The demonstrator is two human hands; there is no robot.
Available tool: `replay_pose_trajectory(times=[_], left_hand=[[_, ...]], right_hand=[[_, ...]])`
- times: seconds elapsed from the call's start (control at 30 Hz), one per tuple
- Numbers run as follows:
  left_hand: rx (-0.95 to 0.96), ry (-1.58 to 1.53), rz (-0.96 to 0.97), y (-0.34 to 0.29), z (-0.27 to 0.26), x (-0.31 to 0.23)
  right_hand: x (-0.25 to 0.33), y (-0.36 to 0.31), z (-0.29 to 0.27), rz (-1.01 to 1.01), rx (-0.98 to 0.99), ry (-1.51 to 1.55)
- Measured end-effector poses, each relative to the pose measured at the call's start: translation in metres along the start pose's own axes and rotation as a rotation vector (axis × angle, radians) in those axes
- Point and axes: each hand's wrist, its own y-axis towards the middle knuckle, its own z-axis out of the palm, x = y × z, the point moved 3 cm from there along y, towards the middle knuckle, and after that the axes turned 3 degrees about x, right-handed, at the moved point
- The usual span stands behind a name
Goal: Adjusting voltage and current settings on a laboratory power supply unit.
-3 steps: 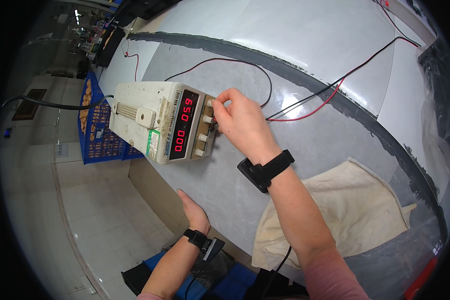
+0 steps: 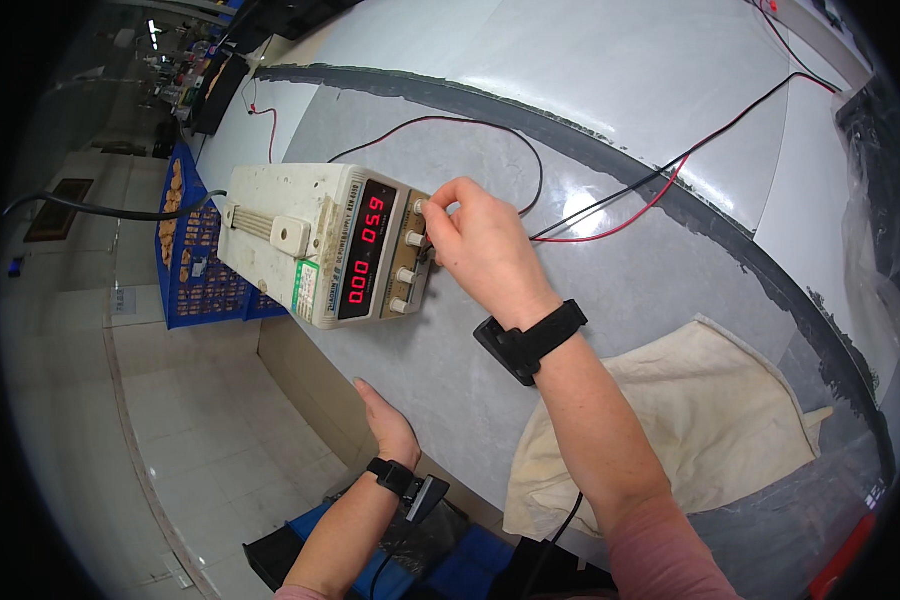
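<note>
A cream bench power supply (image 2: 300, 235) with two red digit displays stands on the grey table (image 2: 590, 290). My right hand (image 2: 480, 245) is at its front panel, thumb and forefinger pinched on the top knob (image 2: 420, 207). Other knobs sit below it on the panel. My left hand (image 2: 388, 425) rests flat against the table's near edge, fingers together, holding nothing. Both wrists wear black bands.
Red and black leads (image 2: 630, 205) run from the supply's front across the table to the far right. A cream cloth (image 2: 710, 420) lies at my right forearm. A blue crate (image 2: 195, 270) of small brown parts stands on the floor at left. Clear plastic bag at right edge.
</note>
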Motion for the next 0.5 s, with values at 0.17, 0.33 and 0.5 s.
replay_pose_trajectory(times=[0.17,0.33,0.5], left_hand=[[0.008,-0.006,0.009,0.0017,-0.0006,0.0015],[0.004,0.005,0.011,0.0034,-0.0013,0.0026],[0.028,-0.031,0.000,0.0053,-0.0011,0.0045]], right_hand=[[0.0010,-0.0001,0.0003,-0.011,-0.004,-0.007],[0.0023,0.0002,0.0003,-0.035,-0.013,-0.026],[0.0026,-0.0006,0.0001,-0.030,-0.010,-0.014]])
